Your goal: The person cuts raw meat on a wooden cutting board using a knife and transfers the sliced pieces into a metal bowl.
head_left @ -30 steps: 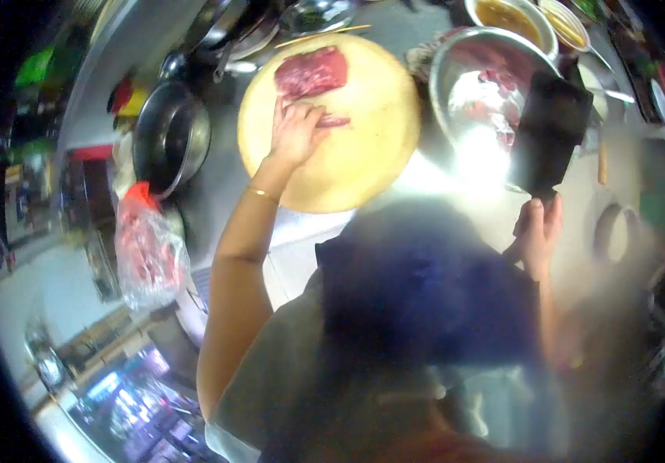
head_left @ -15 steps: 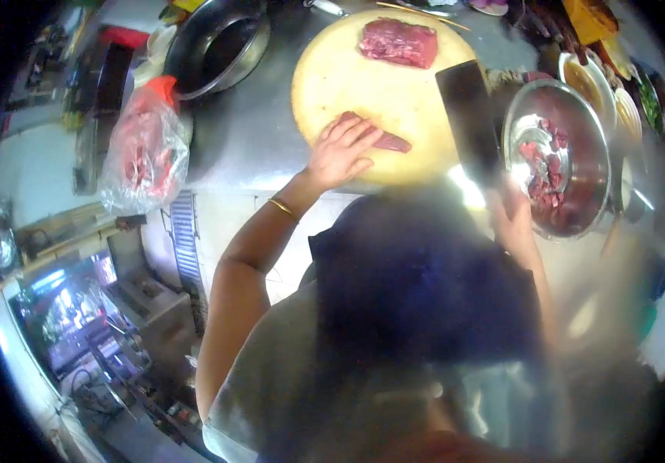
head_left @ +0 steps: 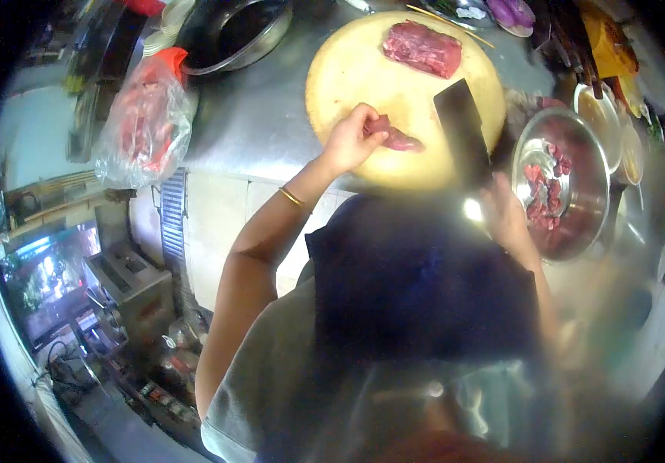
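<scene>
On the round yellow cutting board (head_left: 340, 77), my left hand (head_left: 354, 140) pinches one end of a strip of raw meat (head_left: 400, 140) between thumb and fingers. The strip's other end points right. My right hand (head_left: 507, 214) grips a cleaver (head_left: 462, 131); its dark, broad blade reaches over the board's right part, and the handle is mostly hidden in the hand and glare. A larger block of raw meat (head_left: 423, 49) lies at the board's far side. Right of the cleaver stands a steel bowl (head_left: 591, 162) with several cut meat pieces (head_left: 546, 193) inside.
A black pan (head_left: 259, 50) stands at the back left. Near it, a clear plastic bag (head_left: 145, 127) with red contents hangs at the counter's edge. A thin stick (head_left: 450, 27) crosses behind the board. Several bowls and plates (head_left: 599, 116) crowd the right side.
My left hand has gone from lying flat on the meat strip to pinching its left end. The cleaver's blade has shifted slightly down in view. The head view has turned a little.
</scene>
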The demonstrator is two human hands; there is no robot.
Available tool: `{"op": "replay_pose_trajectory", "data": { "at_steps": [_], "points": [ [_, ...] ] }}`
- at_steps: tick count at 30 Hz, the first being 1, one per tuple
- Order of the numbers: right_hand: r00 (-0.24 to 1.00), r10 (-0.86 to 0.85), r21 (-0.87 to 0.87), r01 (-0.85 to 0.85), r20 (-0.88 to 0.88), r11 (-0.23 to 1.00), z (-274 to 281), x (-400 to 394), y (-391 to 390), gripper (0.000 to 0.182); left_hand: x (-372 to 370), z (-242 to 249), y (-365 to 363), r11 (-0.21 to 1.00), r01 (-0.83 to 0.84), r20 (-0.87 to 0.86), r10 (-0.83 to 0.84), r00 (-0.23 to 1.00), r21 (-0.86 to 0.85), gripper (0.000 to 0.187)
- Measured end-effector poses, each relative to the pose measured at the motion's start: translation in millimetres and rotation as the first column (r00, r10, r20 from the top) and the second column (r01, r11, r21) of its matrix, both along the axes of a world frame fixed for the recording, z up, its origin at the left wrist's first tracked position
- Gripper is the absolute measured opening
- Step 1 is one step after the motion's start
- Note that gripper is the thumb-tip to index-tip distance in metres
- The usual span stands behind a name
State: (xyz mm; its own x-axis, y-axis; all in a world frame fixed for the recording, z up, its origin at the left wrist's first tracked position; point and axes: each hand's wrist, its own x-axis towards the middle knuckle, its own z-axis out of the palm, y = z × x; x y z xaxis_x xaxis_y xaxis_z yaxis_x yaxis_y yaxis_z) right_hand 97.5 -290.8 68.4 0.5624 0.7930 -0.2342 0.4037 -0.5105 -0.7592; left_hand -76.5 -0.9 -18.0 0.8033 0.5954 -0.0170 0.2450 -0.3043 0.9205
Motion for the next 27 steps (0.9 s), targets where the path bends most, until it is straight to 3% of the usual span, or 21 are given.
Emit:
{"op": "replay_pose_trajectory", "data": {
  "at_steps": [1,4,7,8,11,12,15,16,22,27],
  "points": [
    [1.0,-0.007,0.001,0.007,-0.004,1.0,-3.0,0.2,-0.2,0.024,2.5,-0.9,-1.2,0.966,0.023,0.122,0.009,0.992,-0.259,0.026],
    [1.0,-0.015,-0.051,0.015,0.0,0.999,7.5,-3.2,2.6,0.025,17.1,5.6,7.9,0.847,-0.042,0.268,0.215,0.939,-0.53,0.026],
    [1.0,-0.017,-0.04,0.017,-0.002,0.999,7.9,-2.8,1.7,0.025,23.9,11.1,27.8,0.968,-0.146,0.097,0.169,0.981,-0.205,0.024],
    [1.0,-0.017,-0.023,0.016,-0.008,1.0,6.7,-2.6,1.0,0.025,17.8,15.4,26.9,0.88,-0.197,-0.07,0.251,0.966,0.432,0.025],
    [0.998,-0.055,-0.125,0.05,-0.036,0.991,7.9,-2.5,1.4,0.025,4.5,25.6,21.4,0.712,0.019,-0.132,0.104,0.986,0.702,0.026],
    [0.998,-0.053,-0.093,0.05,-0.03,0.994,7.0,-3.2,-0.5,0.025,-2.3,32.1,13.3,0.772,0.184,-0.291,0.001,0.957,0.609,0.038],
    [0.999,-0.04,-0.041,0.04,-0.02,0.998,1.5,-3.6,-1.1,0.025,-15.3,11.7,-4.5,0.652,0.267,-0.219,-0.155,0.963,0.709,0.053],
    [0.999,-0.046,-0.055,0.045,-0.023,0.997,0.2,-2.9,-1.0,0.025,-19.7,6.1,-5.8,0.632,0.322,-0.283,-0.165,0.945,0.705,0.065],
    [0.999,-0.046,-0.062,0.047,0.022,0.997,5.0,-4.7,3.3,0.029,-18.0,0.2,0.6,0.582,0.367,-0.342,-0.159,0.926,0.725,0.061],
    [0.996,-0.06,-0.06,0.064,0.064,0.996,-0.5,-6.1,-0.5,0.031,-13.9,6.6,2.5,0.588,0.462,-0.492,-0.122,0.862,0.664,0.061]
  ]
}}
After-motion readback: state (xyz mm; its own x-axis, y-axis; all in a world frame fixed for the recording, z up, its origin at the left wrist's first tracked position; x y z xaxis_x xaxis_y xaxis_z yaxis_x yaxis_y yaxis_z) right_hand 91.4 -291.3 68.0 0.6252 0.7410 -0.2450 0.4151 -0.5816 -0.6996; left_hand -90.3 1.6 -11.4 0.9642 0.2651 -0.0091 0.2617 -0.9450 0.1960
